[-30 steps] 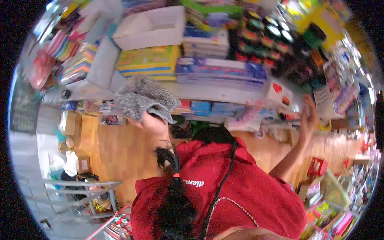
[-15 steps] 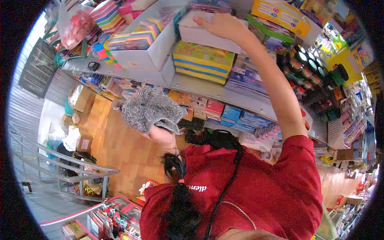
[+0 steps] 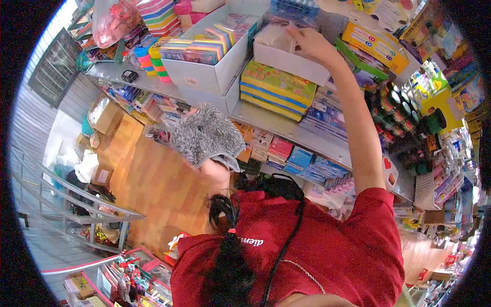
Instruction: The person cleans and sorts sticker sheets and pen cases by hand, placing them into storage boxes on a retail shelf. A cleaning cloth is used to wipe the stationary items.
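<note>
A grey fluffy cloth [image 3: 207, 134] is bunched over my left hand [image 3: 214, 171], which grips it in front of the shelf; most of the fingers are hidden under the fabric. My right hand [image 3: 313, 47] reaches over the shelf into a low white box [image 3: 291, 62]. Its fingers are bent against a clear plastic packet [image 3: 276, 37] inside, and seem to pinch it. Beneath this box lies a stack of yellow-green boxes with blue bands [image 3: 279, 89].
A larger white box [image 3: 197, 77] of colourful cards stands to the left, near coloured plastic cups [image 3: 158, 61]. Dark-lidded jars [image 3: 401, 110] crowd the right. Packs fill the lower shelf [image 3: 307, 163]. A metal railing [image 3: 92, 207] is at the lower left, beside the wooden floor [image 3: 158, 189].
The view has shifted, so the shelf sits lower and further right. My right hand has gone from lying outstretched over the white box to bent fingers inside it. My left hand still holds the cloth.
</note>
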Demonstrator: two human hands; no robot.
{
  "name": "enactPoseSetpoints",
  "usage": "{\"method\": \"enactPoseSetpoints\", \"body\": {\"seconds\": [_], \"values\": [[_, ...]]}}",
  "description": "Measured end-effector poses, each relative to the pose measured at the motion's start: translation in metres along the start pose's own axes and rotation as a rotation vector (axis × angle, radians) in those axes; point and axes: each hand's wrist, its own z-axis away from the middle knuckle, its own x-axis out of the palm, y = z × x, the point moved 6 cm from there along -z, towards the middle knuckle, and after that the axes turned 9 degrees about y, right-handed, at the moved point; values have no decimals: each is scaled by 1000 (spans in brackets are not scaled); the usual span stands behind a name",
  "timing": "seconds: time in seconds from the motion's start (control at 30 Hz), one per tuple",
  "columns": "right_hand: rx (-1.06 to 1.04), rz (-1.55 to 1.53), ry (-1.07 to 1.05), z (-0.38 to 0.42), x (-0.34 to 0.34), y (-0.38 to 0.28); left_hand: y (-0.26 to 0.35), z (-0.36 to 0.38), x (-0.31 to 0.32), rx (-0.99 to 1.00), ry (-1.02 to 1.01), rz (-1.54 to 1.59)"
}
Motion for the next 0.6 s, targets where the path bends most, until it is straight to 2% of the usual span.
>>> {"method": "enactPoseSetpoints", "body": {"seconds": [0.1, 0.17, 0.2, 0.27, 0.33, 0.37, 0.4, 0.47, 0.5, 0.57, 0.6], "values": [[-193, -224, 268, 40, -50, -36, -13, 2, 7, -98, -33, 3], [37, -431, 196, 70, -68, -43, -31, 2, -11, 34, -92, -295], [77, -533, 187, 86, -69, -43, -40, 2, -19, 106, -112, -439], [168, -738, 175, 121, -71, -41, -30, 24, -4, 476, -232, -865], [227, -1081, 182, 161, -63, -56, 4, 50, 47, 385, -363, -527], [174, -967, 208, 176, -61, -52, 19, 58, 78, 340, -463, -245], [239, -1016, 260, 193, -57, -60, 34, 65, 108, 272, -572, 34], [71, -777, 318, 221, -48, -62, 30, 108, 128, 482, -803, -163], [158, -902, 328, 236, -41, -55, 30, 130, 136, 556, -793, -394], [333, -1162, 379, 267, -27, -42, 29, 144, 144, 569, -825, -351], [321, -1248, 414, 274, -27, -32, 31, 148, 152, 600, -853, -358]]}}
